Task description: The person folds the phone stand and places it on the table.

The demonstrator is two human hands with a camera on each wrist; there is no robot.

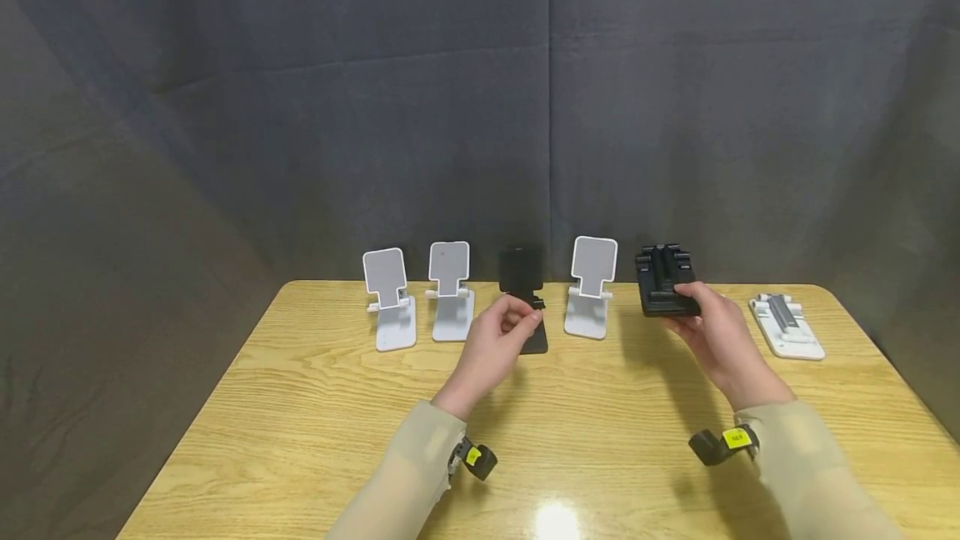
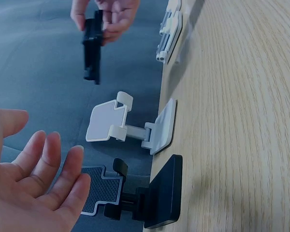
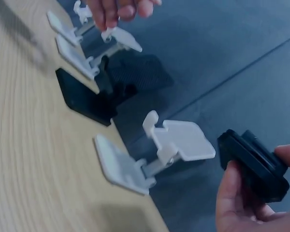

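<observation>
my r hand [image 1: 722, 342] grips the folded blk stand [image 1: 662, 283], held up just r of an unfolded white stand [image 1: 594, 263]; l hand [image 1: 491, 346] relaxed, nothing in it. swinging l too low could prob knock the white one over.

Room between sleeves [image 1: 405, 473]; 4 unfolded stands [image 1: 449, 265] block behind.

Saw left hand [image 2: 36, 191] palm-to-camera at lower left, fingers loosely bent, overlapping unfolded black stand [image 2: 162, 195]; couldn't tell contact. Spotted unfolded white stand [image 2: 136, 132] just beside, also on wooden table [image 2: 241, 116]. Caught right hand [image 2: 117, 18] up top, gripping black block [image 2: 92, 50] edge-on in midair, with collapsed white stand [image 2: 171, 34] off to right.
</observation>
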